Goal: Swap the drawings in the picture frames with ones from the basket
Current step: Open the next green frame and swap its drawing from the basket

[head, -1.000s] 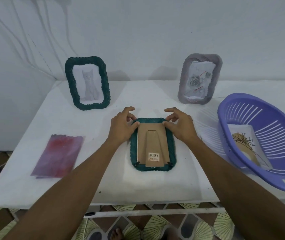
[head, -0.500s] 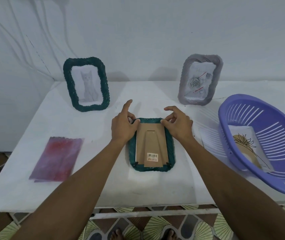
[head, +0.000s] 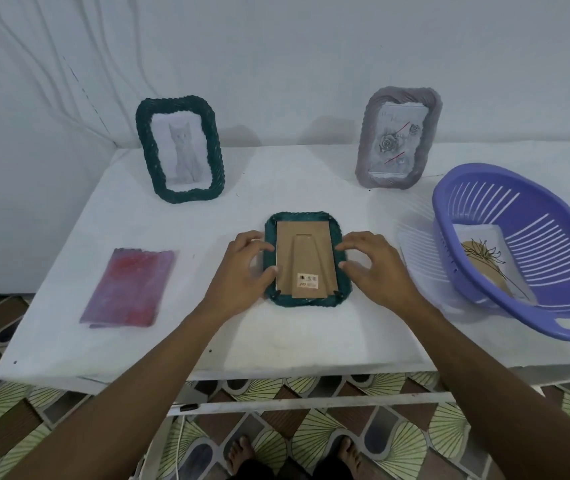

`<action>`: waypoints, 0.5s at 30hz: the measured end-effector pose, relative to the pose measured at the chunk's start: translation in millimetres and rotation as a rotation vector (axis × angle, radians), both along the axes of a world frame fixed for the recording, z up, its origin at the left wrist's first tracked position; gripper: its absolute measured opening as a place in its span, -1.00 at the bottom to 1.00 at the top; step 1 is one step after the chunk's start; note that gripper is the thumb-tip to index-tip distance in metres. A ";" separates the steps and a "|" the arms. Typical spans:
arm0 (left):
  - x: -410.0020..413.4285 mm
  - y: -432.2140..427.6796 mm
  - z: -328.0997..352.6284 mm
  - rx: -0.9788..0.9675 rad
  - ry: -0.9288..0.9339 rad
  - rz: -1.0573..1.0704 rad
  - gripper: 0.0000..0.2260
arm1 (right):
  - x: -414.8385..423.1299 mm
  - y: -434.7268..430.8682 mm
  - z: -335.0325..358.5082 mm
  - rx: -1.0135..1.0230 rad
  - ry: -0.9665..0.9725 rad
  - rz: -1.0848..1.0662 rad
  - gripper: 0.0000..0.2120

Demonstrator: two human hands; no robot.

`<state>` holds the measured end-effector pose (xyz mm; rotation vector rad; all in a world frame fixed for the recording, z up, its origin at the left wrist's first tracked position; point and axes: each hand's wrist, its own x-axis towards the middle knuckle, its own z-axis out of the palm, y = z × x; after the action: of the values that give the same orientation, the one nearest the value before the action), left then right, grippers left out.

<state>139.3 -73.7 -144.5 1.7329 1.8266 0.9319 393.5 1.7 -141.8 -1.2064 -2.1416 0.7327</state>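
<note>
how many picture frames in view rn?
3: green cat frame stands back left; grey rose frame stands back right; second green frame lies face down at centre, between left hand and right hand. None appears hidden.
</note>
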 end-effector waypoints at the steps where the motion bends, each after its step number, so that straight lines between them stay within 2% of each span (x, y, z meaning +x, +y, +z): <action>1: 0.2 -10.4 -0.3 -0.012 0.012 -0.028 -0.72 | 4.3 -7.1 -2.4 -0.006 0.003 0.008 -0.76; 6: 2.5 -43.0 -2.7 -0.009 0.032 -0.071 -0.64 | 13.9 -31.4 -10.2 0.014 0.006 0.032 -0.67; 11: 5.4 -47.0 -9.6 0.053 0.051 -0.062 -0.78 | 17.2 -43.9 -10.7 0.026 -0.048 0.059 -0.66; 15: 4.9 -46.5 -12.8 0.088 0.027 -0.083 -0.80 | 16.5 -46.4 -10.5 0.045 -0.094 0.075 -0.67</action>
<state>144.2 -120.1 -157.3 1.8681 1.7404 0.9731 410.0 -44.7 -152.3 -1.1636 -2.2788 0.6676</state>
